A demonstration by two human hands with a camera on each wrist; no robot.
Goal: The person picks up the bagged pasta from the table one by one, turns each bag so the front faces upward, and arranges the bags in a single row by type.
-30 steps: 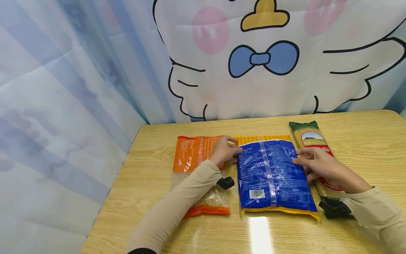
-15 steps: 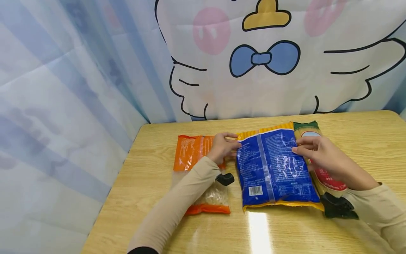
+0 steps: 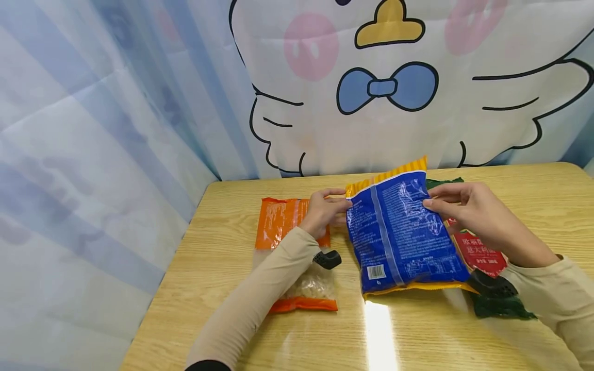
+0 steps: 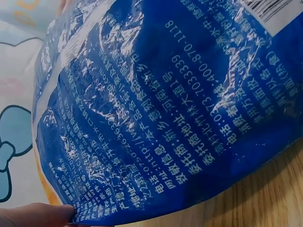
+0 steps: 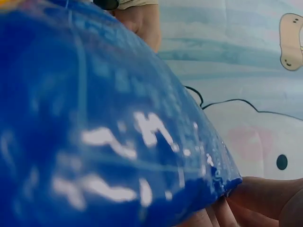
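Note:
A blue plastic food bag [image 3: 403, 232] with yellow ends is held up between both hands, its striped far end raised and its near end lower. My left hand [image 3: 322, 211] pinches its upper left edge; in the left wrist view the thumb [image 4: 42, 215] presses on the printed side. At the upper right edge my right hand [image 3: 473, 214] pinches it, thumb on top, with fingers behind, as the right wrist view shows. Beneath my left forearm lies an orange and clear bag [image 3: 280, 221] of pale contents. A spaghetti packet [image 3: 480, 252] lies partly hidden under the right hand and blue bag.
The wooden table [image 3: 195, 288] ends at the back against a cartoon-printed curtain [image 3: 380, 139], which also hangs along the left side. A bright light reflection falls on the tabletop in front of the blue bag.
Both hands have lifted the blue bag from the table and tilted its far end up, the right corner rising most. It now covers more of the spaghetti packet. The orange bag stays put.

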